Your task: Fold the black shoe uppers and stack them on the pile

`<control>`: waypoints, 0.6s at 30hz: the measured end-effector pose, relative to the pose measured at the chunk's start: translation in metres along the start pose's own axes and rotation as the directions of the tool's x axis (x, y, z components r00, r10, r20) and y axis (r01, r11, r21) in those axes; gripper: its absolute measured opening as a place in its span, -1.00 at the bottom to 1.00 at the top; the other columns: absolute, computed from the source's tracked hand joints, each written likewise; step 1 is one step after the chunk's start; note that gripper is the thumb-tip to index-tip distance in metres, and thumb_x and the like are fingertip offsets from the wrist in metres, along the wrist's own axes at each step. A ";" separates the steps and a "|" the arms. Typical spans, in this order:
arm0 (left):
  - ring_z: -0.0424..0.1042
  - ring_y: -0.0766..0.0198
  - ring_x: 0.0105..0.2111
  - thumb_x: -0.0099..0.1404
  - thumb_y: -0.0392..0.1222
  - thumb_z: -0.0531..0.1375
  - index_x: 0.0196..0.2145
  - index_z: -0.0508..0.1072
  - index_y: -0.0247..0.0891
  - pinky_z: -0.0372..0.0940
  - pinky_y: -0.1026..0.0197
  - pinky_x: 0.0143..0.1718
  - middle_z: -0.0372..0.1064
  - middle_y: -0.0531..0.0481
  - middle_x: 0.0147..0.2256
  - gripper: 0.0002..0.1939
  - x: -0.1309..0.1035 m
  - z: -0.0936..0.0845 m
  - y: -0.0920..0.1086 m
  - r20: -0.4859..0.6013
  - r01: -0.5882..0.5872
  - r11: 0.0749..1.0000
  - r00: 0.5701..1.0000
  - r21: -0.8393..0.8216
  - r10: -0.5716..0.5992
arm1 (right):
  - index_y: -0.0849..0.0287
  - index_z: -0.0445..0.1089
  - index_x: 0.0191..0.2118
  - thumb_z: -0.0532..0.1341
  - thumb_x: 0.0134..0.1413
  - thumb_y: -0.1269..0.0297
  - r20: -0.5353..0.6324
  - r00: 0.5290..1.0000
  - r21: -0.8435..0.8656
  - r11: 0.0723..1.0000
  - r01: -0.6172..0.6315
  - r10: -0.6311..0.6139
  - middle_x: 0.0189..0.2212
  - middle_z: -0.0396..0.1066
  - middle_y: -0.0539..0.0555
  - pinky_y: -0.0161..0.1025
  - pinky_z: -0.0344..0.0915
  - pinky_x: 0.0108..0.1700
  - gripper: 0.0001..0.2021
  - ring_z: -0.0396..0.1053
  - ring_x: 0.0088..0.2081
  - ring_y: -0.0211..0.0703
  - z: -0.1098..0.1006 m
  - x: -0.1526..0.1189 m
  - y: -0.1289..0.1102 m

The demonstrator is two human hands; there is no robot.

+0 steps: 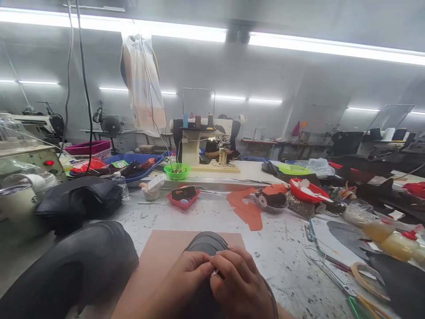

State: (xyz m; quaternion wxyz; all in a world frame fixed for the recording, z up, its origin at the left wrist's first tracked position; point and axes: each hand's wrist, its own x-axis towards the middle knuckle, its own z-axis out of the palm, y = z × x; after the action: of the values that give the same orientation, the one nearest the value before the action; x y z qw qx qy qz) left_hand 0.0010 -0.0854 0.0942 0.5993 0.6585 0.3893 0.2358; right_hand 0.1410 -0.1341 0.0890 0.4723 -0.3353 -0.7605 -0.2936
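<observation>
Both hands meet at the bottom middle, over a stack of dark grey curved pieces (207, 241) that lies on a pinkish-tan sheet (159, 252). My left hand (189, 274) has its thumb and fingers pressed together at the edge of the dark material. Touching it, my right hand (237, 279) has curled fingers around a small whitish bit (214, 272), too small to identify. The hands cover much of the dark material beneath them. To the left rests a large pile of dark grey pieces (96, 257).
Orange pieces (244, 204), a pink tray (183, 198) with a phone, and a green bowl (177, 172) lie ahead. Bottles, a tape roll (368, 279) and tools are at the right. A sewing machine (192, 148) stands beyond, with a person behind it.
</observation>
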 end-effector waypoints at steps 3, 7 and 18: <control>0.29 0.25 -0.44 -0.01 0.04 0.18 -0.51 0.44 -0.33 0.15 0.26 -0.38 0.34 0.04 -0.55 -0.68 -0.001 -0.005 0.002 -0.065 0.030 0.997 0.997 -0.071 -0.035 | 0.26 0.30 -0.40 -0.01 -0.12 0.65 -0.086 0.995 0.056 0.998 -0.042 0.047 -0.52 0.38 -0.06 -0.36 0.19 -0.07 -0.77 0.34 -0.38 -0.37 0.001 0.001 -0.002; 0.32 0.22 -0.37 -0.02 0.05 0.20 -0.44 0.45 -0.31 0.18 0.24 -0.32 0.39 0.02 -0.47 -0.66 -0.002 -0.007 0.004 -0.085 0.032 0.995 0.996 -0.097 -0.040 | 0.20 0.26 -0.53 0.00 -0.12 0.64 -0.055 0.998 0.031 0.999 0.028 -0.026 -0.49 0.40 -0.06 -0.31 0.21 -0.07 -0.78 0.35 -0.35 -0.34 0.003 -0.006 0.000; 0.39 0.26 -0.49 -0.13 -0.05 0.32 -0.42 0.48 -0.33 0.24 0.28 -0.43 0.45 -0.01 -0.52 -0.66 -0.011 -0.023 -0.019 -0.018 0.157 0.891 0.983 -0.425 -0.182 | 0.36 0.29 -0.18 -0.26 0.31 0.37 0.174 0.941 0.479 0.860 0.175 -0.289 -0.31 0.44 -0.01 -0.46 0.07 0.11 -0.60 0.32 -0.14 -0.45 0.002 -0.028 0.010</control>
State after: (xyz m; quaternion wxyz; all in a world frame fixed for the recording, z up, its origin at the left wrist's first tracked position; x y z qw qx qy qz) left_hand -0.0276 -0.0802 0.0812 0.7342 0.4700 0.4020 0.2802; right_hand 0.1573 -0.1333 0.0636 0.4034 -0.1528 -0.8943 -0.1188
